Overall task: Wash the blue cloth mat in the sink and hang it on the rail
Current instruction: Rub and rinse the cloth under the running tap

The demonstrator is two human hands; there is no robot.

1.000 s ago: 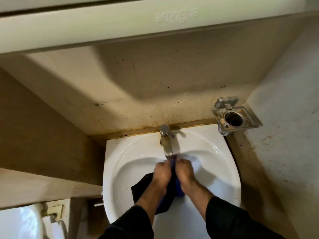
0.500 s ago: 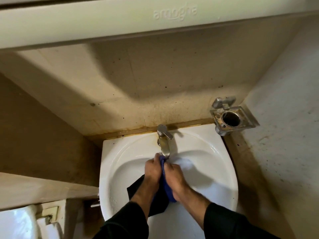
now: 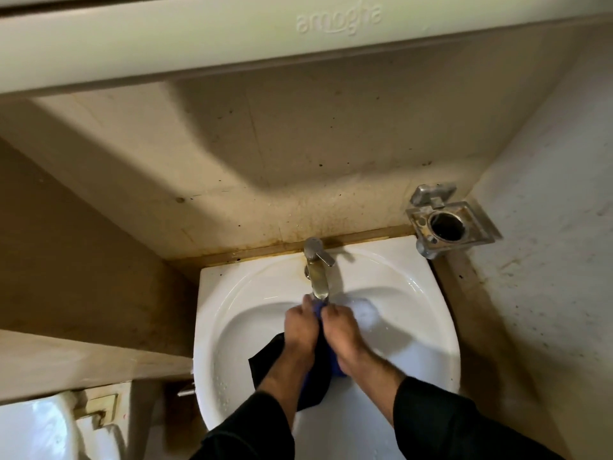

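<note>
The blue cloth mat is bunched between both hands over the white sink, just under the tap. My left hand grips its left side and my right hand grips its right side, knuckles close together. A wet, dark part of the cloth hangs down to the lower left, below my left wrist. Most of the cloth is hidden by the hands. No rail is in view.
A metal holder is fixed to the wall at the sink's right back corner. A stained beige wall rises behind the tap, with a white cabinet overhead. A white toilet tank sits at the lower left beside a ledge.
Both hands have kept rubbing the cloth under the tap, sliding against each other. The view has drifted slightly.
</note>
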